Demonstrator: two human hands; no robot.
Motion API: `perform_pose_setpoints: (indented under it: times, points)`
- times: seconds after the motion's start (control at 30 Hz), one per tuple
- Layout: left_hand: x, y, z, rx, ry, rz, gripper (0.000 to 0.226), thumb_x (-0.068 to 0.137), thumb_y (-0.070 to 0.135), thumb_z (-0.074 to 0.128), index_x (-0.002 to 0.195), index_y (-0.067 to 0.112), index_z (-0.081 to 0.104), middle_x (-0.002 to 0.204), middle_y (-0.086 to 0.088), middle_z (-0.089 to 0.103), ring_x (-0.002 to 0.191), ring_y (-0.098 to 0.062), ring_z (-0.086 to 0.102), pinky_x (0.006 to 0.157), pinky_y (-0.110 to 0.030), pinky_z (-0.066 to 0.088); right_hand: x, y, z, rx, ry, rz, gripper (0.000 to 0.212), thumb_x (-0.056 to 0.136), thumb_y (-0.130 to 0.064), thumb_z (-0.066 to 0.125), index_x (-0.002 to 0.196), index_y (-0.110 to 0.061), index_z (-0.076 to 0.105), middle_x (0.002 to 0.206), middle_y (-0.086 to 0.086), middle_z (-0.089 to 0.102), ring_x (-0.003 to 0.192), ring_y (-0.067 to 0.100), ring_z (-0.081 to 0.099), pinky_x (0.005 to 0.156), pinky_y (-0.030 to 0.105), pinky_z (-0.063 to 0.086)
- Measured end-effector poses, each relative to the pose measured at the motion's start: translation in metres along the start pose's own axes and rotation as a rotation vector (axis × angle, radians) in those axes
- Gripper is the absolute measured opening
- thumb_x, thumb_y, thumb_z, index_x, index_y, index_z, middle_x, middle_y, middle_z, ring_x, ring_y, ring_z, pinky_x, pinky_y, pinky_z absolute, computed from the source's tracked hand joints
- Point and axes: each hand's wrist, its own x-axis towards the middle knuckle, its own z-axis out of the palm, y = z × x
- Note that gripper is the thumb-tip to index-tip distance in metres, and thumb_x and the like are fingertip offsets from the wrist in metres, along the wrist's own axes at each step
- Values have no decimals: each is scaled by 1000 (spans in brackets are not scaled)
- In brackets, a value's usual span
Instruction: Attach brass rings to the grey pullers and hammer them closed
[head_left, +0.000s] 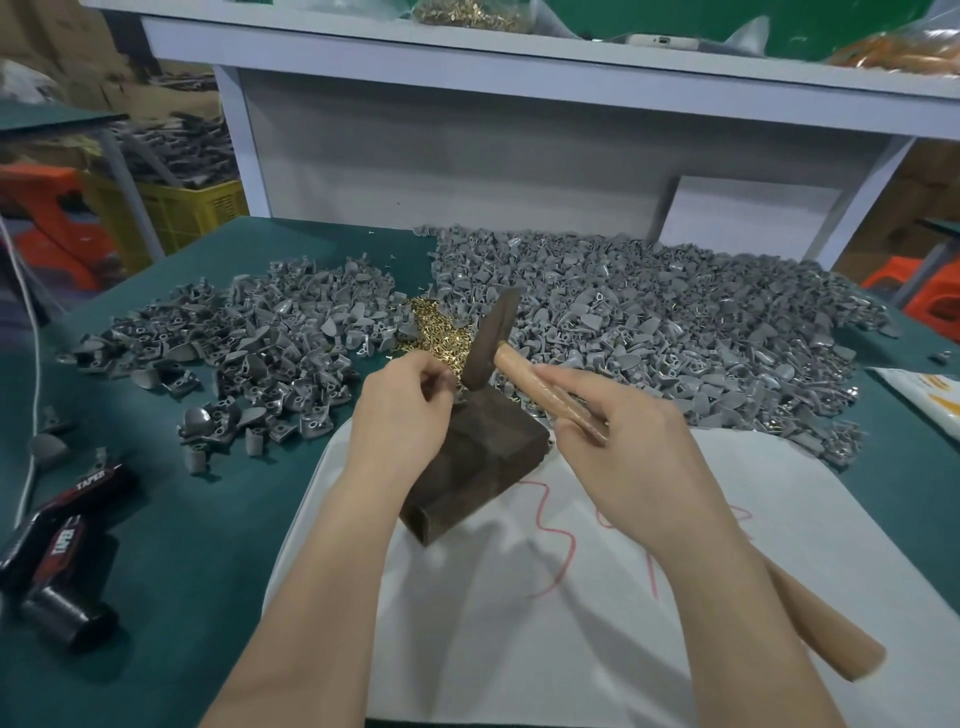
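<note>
Closest to me, a white sheet with red scribbles is lying on the green table top, and a dark brown rectangular block is sitting on it as my anvil. I am judging the main danger to be my own fingertips: they are sitting right at the block's far top edge, under the dark metal head of the wooden-handled hammer, so a slanted blow could be catching skin or flicking the part away into the heaps.

My left hand is curling tight, thumb and forefinger pinching a small piece against the block. It is most likely one puller with its ring, but my fingers are hiding it. My right hand is wrapping the handle high up, close to the head, which is hanging tilted just above the block.

Just beyond, the loose heap of small brass rings is lying between two spreads of grey plastic pullers, the smaller one to the left and the larger one to the right.
</note>
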Motion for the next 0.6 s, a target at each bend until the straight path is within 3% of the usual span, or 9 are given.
perform_pose_setpoints:
  times: [0.27,0.43,0.5,0.57,0.6]
  points:
    - [2,-3,3,-34,38,-40,7,89,20,58,83,21,62,72,10,58,76,-17,58,71,-28,44,-1,-6,-4,-55,12,-33,52,86,-20,52,123,-56,49,92,-7,68,64,22,56,70,38,54]
    - [2,-6,4,-78,51,-57,10,87,19,60,78,21,62,78,1,61,74,-17,56,68,-24,38,-3,-8,-4,-81,114,-94,53,85,-20,55,122,-56,49,85,-7,68,67,18,55,67,33,49]
    - [3,-6,4,-57,50,-60,9,88,18,60,80,19,64,75,2,61,71,-16,55,66,-24,37,-4,-9,-2,-120,62,-111,55,84,-19,55,121,-59,46,83,-15,67,63,9,54,64,25,48]
    - [4,-7,3,-35,47,-70,10,88,15,59,82,17,66,70,4,59,66,-13,54,64,-24,36,-4,-13,2,-179,21,-140,62,84,-20,53,119,-67,34,66,-26,58,54,-1,52,53,5,37]
    - [5,-7,3,-40,43,-75,10,88,15,59,83,16,67,70,4,59,65,-13,53,63,-24,36,-5,-15,3,-196,25,-154,66,83,-20,53,116,-70,27,58,-27,52,54,-6,51,52,1,35]
